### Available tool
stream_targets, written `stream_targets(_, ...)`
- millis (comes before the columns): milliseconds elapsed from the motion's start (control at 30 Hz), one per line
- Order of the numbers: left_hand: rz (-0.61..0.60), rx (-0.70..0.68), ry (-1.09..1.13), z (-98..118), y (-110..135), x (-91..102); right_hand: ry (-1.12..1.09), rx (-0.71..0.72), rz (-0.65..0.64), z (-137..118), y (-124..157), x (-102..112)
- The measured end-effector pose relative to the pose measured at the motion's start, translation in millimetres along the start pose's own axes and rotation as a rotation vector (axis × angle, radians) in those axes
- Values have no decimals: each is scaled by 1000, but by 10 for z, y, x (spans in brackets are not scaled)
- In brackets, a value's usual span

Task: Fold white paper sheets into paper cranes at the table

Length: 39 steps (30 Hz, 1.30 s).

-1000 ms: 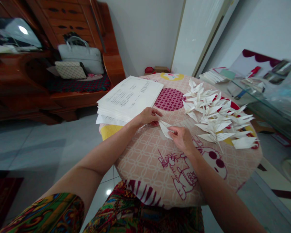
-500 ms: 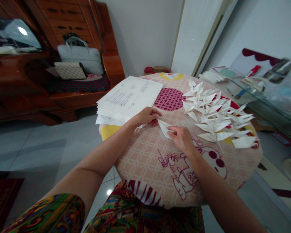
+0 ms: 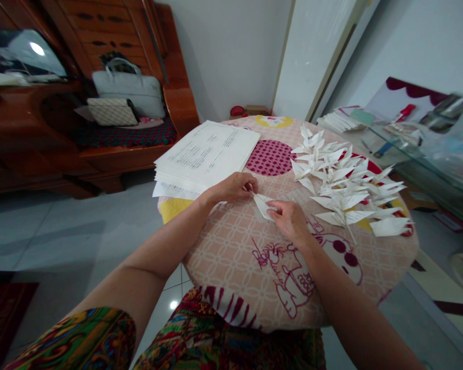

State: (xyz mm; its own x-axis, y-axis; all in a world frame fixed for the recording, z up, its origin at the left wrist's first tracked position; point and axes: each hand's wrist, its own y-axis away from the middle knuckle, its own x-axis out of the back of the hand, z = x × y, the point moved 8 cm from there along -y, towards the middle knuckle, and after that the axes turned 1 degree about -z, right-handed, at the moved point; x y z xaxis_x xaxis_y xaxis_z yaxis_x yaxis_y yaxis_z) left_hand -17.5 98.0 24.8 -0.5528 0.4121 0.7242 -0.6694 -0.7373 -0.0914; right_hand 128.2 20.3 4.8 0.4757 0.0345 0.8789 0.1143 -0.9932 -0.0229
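Note:
A small piece of folded paper (image 3: 262, 206), white and pointed at its far left end, lies low over the tablecloth between my hands. My right hand (image 3: 287, 216) grips its near right end between thumb and fingers. With bent fingers, my left hand (image 3: 241, 186) pinches at the paper's narrow tip. Right of my hands spreads a cluster of folded paper cranes (image 3: 335, 174), their pointed wings overlapping. A thick stack of printed paper sheets (image 3: 208, 151) sits just beyond my left hand.
The round table (image 3: 231, 257) wears a pink patterned cloth. At the right stands a glass-topped shelf (image 3: 428, 164) with papers and assorted items. A wooden bench (image 3: 139, 149) at the left back holds a grey bag (image 3: 148, 92) and a quilted pouch (image 3: 110, 112).
My left fingers have closed in on the paper's tip, from slightly apart before. My right hand keeps its hold in nearly the same place.

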Motion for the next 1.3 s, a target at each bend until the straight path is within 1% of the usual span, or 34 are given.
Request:
stream_targets(167,-36,-60,-63,-7,-18,-38,49,19,3,-28,8,3)
stream_targets(267,-32,-95,-80,-14,-18,-30,50,27,3,-28,6,0)
stream_targets(400,-24,-158,-39,65,12,-9,44,29,12,-23,1,5)
stream_targets(500,-52,-234,-16,138,29,-36,26,30,11,-21,1,3)
stream_targets(600,-79,-274,-51,141,20,-81,4,26,6,-18,4,-2)
stream_targets(700,-95,-282,-59,119,4,-112,-12,31,8,-17,1,-1)
stream_targets(867,-117,-282,-27,142,-15,-146,-32,15,10,30,-17,-5)
stream_targets(933,-117,-259,-66,137,-42,-170,-47,19,19,45,-22,1)
stream_targets(1133,-99,-201,-284,58,-147,-234,-78,48,34,50,-24,11)
stream_targets(1233,-135,-191,-349,0,-198,-229,-79,54,37,50,-24,10)
stream_targets(1300,-181,-201,-347,-35,-234,-207,-75,55,40,49,-22,9)
